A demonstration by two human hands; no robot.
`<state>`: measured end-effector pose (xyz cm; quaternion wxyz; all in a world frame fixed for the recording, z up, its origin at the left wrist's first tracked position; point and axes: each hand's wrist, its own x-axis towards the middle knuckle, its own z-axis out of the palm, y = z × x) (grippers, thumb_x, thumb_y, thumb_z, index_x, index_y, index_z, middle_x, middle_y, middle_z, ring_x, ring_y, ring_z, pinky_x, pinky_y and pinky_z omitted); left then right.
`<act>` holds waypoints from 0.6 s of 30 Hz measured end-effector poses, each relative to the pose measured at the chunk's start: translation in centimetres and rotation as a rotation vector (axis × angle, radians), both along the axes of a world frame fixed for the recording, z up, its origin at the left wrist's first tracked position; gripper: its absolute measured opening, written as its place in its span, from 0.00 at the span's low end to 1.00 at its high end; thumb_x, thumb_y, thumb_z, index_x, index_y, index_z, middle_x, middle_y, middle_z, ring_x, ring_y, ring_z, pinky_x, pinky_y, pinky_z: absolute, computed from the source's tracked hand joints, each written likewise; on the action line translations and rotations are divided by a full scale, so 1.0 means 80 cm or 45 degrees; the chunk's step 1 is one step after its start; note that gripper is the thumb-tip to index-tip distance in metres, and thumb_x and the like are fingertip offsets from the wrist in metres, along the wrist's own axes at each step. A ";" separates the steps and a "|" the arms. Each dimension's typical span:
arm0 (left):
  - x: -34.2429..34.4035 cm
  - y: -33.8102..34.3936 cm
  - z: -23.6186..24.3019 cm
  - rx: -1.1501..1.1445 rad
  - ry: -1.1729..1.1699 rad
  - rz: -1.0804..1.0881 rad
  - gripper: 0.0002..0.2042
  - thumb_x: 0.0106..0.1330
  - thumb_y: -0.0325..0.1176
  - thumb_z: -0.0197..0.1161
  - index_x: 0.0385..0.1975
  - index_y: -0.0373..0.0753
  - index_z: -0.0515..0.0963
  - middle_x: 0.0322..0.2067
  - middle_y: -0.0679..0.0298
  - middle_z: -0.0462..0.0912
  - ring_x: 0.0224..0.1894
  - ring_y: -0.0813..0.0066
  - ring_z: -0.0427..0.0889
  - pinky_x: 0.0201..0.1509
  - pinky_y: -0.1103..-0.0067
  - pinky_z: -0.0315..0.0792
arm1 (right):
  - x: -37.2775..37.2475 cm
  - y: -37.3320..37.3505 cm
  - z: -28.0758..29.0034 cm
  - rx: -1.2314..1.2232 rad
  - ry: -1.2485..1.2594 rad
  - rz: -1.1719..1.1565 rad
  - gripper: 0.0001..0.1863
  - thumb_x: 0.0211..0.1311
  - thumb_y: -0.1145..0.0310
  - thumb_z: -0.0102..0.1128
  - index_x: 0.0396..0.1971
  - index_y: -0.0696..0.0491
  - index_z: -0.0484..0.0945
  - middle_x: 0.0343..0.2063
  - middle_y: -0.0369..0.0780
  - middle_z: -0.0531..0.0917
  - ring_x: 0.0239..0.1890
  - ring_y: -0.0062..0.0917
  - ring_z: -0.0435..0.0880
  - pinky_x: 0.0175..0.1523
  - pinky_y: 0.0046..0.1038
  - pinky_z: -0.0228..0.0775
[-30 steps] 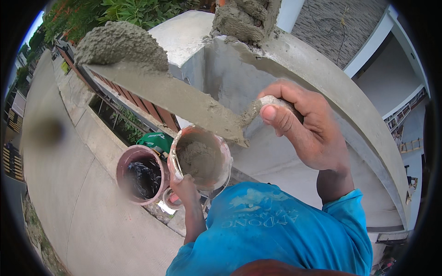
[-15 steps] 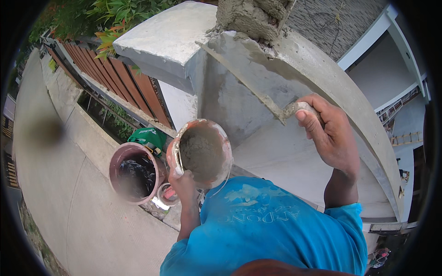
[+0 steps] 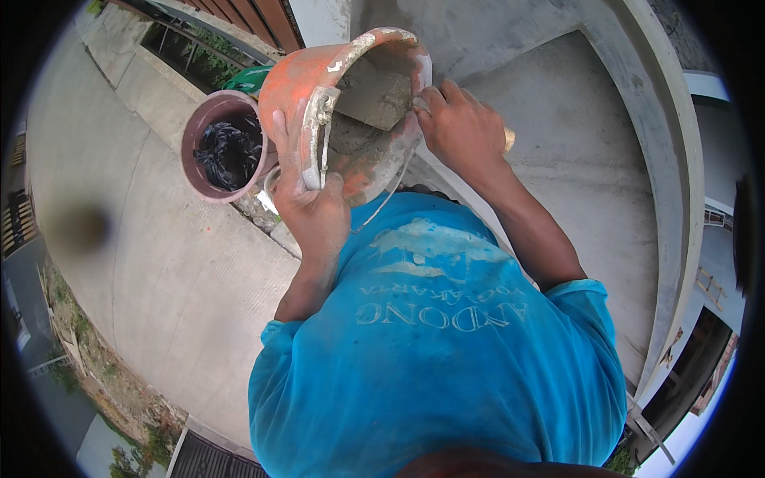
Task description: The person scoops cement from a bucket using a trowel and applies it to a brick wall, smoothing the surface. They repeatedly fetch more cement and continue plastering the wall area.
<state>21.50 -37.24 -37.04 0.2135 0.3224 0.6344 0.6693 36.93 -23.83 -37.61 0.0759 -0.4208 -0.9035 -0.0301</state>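
An orange bucket (image 3: 288, 78), crusted with dried cement, is tipped so its mouth faces me. My left hand (image 3: 312, 205) grips its near left rim, fingers on the outside wall and thumb by the wire handle. Grey wet mortar (image 3: 351, 137) lies inside. My right hand (image 3: 464, 131) is closed round a trowel (image 3: 378, 100) at the bucket's right rim; the rounded end of its wooden grip pokes out beyond my fist. The trowel's blade reaches into the bucket, coated in mortar, and part of its edge blends with the mix.
A pinkish tub (image 3: 191, 151) with dark contents stands on the ground left of the bucket, a green bag (image 3: 249, 78) behind it. Concrete paving (image 3: 183, 279) stretches to the left. A curved plastered wall (image 3: 677, 199) rises on the right, and a brown slatted fence (image 3: 253, 20) stands at the back.
My right hand has brought the trowel down from beside the wall into the bucket. My left hand has raised the bucket and tilted it further. My view has dropped lower.
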 end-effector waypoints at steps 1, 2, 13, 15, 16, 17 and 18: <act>-0.001 0.000 -0.002 0.015 0.014 0.005 0.41 0.49 0.10 0.50 0.71 0.31 0.66 0.73 0.51 0.63 0.72 0.68 0.60 0.69 0.76 0.58 | -0.004 0.002 -0.014 0.082 0.052 0.017 0.13 0.66 0.58 0.63 0.42 0.51 0.84 0.32 0.36 0.80 0.36 0.30 0.86 0.39 0.38 0.77; -0.002 0.000 -0.007 0.036 0.025 0.017 0.40 0.49 0.11 0.50 0.71 0.30 0.67 0.72 0.51 0.65 0.71 0.68 0.63 0.67 0.77 0.60 | -0.004 0.002 -0.021 0.165 0.100 0.040 0.13 0.65 0.58 0.63 0.41 0.50 0.84 0.31 0.35 0.79 0.35 0.28 0.86 0.38 0.36 0.77; -0.034 0.004 -0.039 0.144 -0.729 0.121 0.44 0.43 0.09 0.47 0.71 0.31 0.66 0.62 0.56 0.77 0.46 0.77 0.81 0.38 0.86 0.72 | 0.061 -0.044 0.083 0.226 0.453 0.065 0.11 0.61 0.62 0.69 0.39 0.51 0.83 0.31 0.35 0.81 0.29 0.29 0.82 0.31 0.32 0.72; -0.027 0.007 -0.039 0.195 -0.726 0.152 0.44 0.42 0.09 0.47 0.71 0.30 0.67 0.58 0.58 0.80 0.47 0.77 0.80 0.36 0.89 0.70 | 0.056 -0.046 0.127 0.236 0.455 0.088 0.12 0.63 0.61 0.69 0.39 0.53 0.83 0.30 0.36 0.81 0.30 0.29 0.83 0.30 0.31 0.72; -0.028 0.005 -0.046 0.143 -0.717 0.119 0.44 0.43 0.09 0.46 0.71 0.31 0.67 0.61 0.57 0.78 0.50 0.76 0.80 0.37 0.88 0.71 | 0.050 -0.046 0.147 0.205 0.532 0.104 0.12 0.64 0.61 0.69 0.39 0.53 0.83 0.30 0.37 0.81 0.31 0.29 0.83 0.30 0.31 0.72; -0.033 0.004 -0.054 0.074 -0.708 0.089 0.43 0.45 0.09 0.46 0.71 0.31 0.67 0.63 0.57 0.76 0.52 0.75 0.80 0.38 0.87 0.72 | 0.039 -0.050 0.170 0.157 0.604 0.118 0.12 0.64 0.61 0.68 0.39 0.54 0.83 0.30 0.38 0.82 0.32 0.30 0.84 0.31 0.31 0.72; -0.036 0.004 -0.066 0.035 -0.693 0.107 0.43 0.45 0.09 0.46 0.71 0.31 0.67 0.64 0.57 0.75 0.53 0.76 0.80 0.38 0.87 0.72 | 0.031 -0.053 0.191 0.092 0.669 0.135 0.12 0.65 0.61 0.68 0.39 0.54 0.83 0.30 0.38 0.82 0.32 0.30 0.84 0.31 0.30 0.72</act>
